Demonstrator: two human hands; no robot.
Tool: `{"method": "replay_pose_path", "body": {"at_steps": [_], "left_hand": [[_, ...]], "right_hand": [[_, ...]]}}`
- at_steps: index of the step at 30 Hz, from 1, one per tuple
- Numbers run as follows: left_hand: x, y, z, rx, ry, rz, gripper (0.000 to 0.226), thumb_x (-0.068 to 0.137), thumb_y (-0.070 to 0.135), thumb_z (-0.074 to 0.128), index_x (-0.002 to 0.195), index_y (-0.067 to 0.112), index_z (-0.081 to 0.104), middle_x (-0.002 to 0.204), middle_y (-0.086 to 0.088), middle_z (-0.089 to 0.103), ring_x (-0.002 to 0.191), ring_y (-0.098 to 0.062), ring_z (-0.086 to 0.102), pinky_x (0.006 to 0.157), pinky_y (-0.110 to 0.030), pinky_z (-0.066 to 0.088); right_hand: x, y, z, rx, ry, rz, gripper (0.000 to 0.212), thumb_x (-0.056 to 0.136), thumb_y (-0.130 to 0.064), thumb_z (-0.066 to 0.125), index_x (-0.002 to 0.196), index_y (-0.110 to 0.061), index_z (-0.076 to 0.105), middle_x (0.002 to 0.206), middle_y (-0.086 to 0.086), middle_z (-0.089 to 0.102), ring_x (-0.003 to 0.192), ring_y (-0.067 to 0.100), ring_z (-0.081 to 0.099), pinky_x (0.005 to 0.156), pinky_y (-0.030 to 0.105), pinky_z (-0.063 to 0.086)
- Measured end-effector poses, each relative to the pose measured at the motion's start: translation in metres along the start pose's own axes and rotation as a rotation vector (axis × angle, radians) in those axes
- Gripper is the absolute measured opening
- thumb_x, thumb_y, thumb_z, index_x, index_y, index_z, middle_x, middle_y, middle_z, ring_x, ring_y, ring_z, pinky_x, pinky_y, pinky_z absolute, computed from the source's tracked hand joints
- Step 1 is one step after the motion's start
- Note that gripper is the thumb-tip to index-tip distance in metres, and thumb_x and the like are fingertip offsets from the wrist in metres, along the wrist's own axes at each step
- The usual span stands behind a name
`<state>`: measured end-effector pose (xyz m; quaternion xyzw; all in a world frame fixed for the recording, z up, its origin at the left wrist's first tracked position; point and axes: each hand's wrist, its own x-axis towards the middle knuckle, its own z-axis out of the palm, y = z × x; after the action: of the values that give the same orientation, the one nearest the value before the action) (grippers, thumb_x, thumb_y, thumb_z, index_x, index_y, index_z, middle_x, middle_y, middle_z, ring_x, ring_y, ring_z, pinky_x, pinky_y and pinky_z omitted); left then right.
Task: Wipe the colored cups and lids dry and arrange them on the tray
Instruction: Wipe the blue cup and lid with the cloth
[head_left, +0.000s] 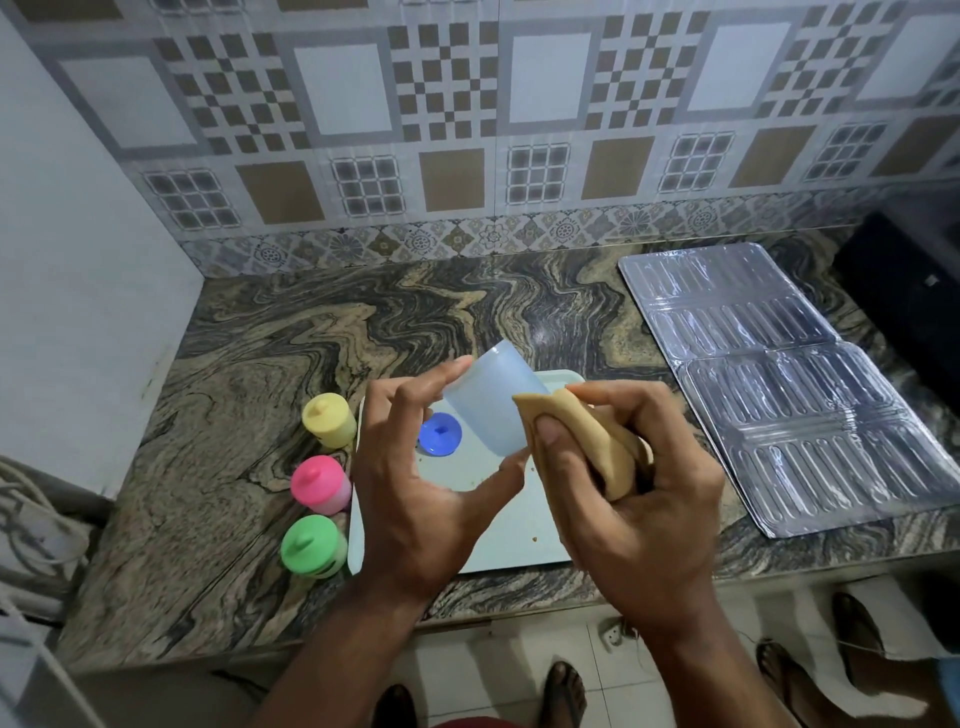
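Reaching in from the bottom edge, both forearms angle up over the marbled counter (291, 332) and meet above the pale tray (519, 540). The left hand (415, 483) is turned with its back to the camera, fingers and thumb spread and curled round the light blue cup (491, 397), which it holds tilted in the air over the tray. The right hand (639, 499) is closed round a folded tan cloth (587, 447), thumb pressed on top, and the front fold of the cloth touches the cup's side nearest that hand. Below the cup, a blue lid (440, 434) lies flat on the tray. Just left of the tray, on the counter, three lidded cups stand in a row: yellow cup (329, 420) farthest, pink cup (318, 484) in the middle, green cup (313, 545) nearest. A ribbed silver sheet (810, 384) lies on the counter to the right, well apart from the tray.
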<state>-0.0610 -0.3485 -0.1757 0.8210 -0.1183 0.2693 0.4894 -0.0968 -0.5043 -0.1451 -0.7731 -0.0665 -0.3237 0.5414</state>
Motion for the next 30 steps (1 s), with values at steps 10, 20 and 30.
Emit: {"method": "replay_pose_path", "body": {"at_steps": [10, 20, 30], "left_hand": [[-0.007, -0.001, 0.001, -0.027, 0.0, 0.114, 0.071, 0.069, 0.033, 0.095, 0.131, 0.025, 0.061, 0.117, 0.011, 0.055, 0.103, -0.007, 0.058, 0.088, -0.021, 0.047], [-0.012, -0.009, 0.003, -0.155, 0.064, 0.032, 0.071, 0.067, 0.022, 0.092, 0.129, 0.024, 0.058, 0.121, -0.006, 0.059, 0.106, -0.031, 0.06, 0.089, -0.046, 0.053], [-0.008, 0.004, 0.003, 0.071, 0.045, 0.034, 0.075, 0.062, 0.023, 0.099, 0.128, 0.02, 0.063, 0.117, -0.005, 0.06, 0.109, -0.007, 0.056, 0.09, -0.014, 0.041]], "right_hand": [[0.013, 0.007, 0.017, -0.072, 0.162, 0.138, 0.017, 0.091, -0.028, 0.085, 0.093, -0.018, 0.071, 0.083, -0.007, 0.075, 0.072, 0.016, 0.072, 0.063, 0.04, 0.058], [0.018, 0.015, 0.007, 0.103, 0.165, 0.308, 0.013, 0.091, -0.034, 0.081, 0.091, -0.03, 0.068, 0.074, -0.005, 0.074, 0.055, 0.024, 0.069, 0.049, 0.046, 0.059], [0.007, 0.009, -0.001, 0.16, 0.143, 0.276, 0.013, 0.092, -0.037, 0.078, 0.098, -0.028, 0.073, 0.079, -0.002, 0.075, 0.056, 0.03, 0.07, 0.049, 0.052, 0.059]]}}
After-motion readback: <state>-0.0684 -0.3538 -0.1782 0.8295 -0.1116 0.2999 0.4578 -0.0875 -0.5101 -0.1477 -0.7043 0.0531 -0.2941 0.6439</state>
